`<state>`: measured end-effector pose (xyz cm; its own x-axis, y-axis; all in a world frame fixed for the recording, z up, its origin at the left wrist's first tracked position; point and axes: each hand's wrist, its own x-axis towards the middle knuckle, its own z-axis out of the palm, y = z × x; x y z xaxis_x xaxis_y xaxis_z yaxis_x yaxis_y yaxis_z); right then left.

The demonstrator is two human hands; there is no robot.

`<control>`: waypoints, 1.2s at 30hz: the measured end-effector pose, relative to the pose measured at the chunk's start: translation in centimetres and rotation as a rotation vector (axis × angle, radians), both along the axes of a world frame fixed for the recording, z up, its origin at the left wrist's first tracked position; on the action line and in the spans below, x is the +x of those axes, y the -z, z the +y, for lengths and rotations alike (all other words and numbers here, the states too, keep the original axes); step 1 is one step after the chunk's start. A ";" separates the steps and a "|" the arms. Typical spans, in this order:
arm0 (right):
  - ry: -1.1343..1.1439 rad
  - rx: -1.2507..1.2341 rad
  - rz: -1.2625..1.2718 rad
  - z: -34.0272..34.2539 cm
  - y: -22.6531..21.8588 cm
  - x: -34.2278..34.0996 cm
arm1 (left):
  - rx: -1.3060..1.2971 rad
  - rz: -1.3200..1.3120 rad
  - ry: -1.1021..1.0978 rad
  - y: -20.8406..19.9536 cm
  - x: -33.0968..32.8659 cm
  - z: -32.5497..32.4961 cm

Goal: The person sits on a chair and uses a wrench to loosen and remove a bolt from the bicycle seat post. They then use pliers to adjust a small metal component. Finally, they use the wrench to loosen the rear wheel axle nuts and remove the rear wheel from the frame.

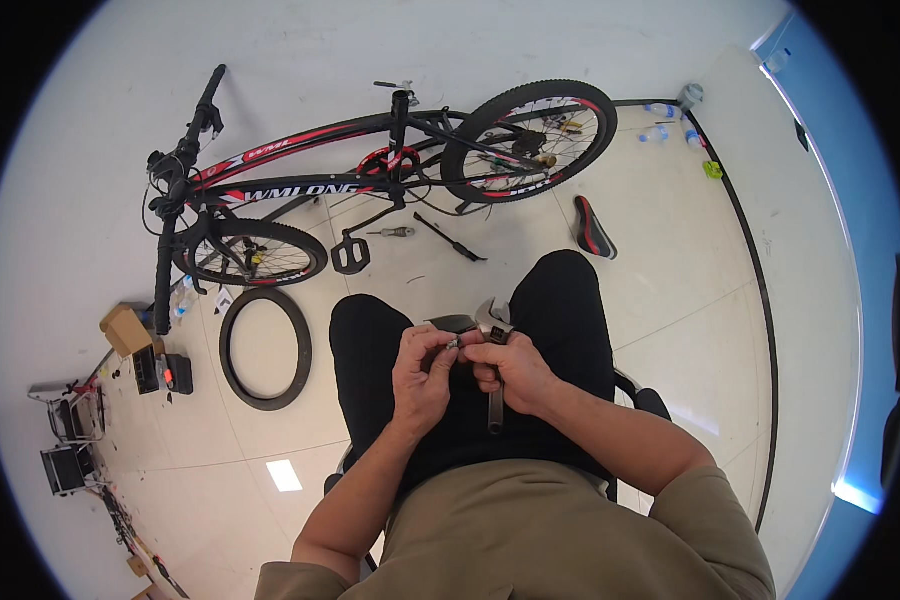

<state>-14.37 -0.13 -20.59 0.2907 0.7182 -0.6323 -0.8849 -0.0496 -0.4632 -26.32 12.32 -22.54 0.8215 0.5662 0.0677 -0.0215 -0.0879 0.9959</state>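
Note:
Over my lap, my right hand [518, 372] is closed around an adjustable wrench [494, 318], its jaw pointing away from me and its handle end showing below my fingers. Close beside it, my left hand [422, 378] pinches a small metal part [455, 343] between thumb and fingers. That part is too small to tell its kind. The fingertips of both hands nearly meet there. Just beyond them a dark grey, flat piece [452, 323] shows above my left fingers; what it is I cannot make out.
A black and red bicycle [300, 150] without a saddle leans along the wall ahead. On the floor lie a loose tyre [265, 349], a screwdriver [398, 232], a black rod-like part [450, 238] and a bicycle saddle [594, 228]. A cardboard box [128, 330] stands left; plastic bottles [655, 133] lie far right.

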 end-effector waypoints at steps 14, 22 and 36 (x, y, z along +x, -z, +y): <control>-0.042 -0.019 -0.098 0.4 0.1 -0.1 | 0.232 0.044 0.077 -1.0 -0.1 1.3; -0.157 -0.016 -0.264 0.2 -0.8 0.7 | 0.835 0.209 0.138 -5.6 0.4 2.6; -0.192 -0.122 -0.563 0.2 -2.5 1.4 | 0.060 0.086 0.090 -1.0 -0.1 1.3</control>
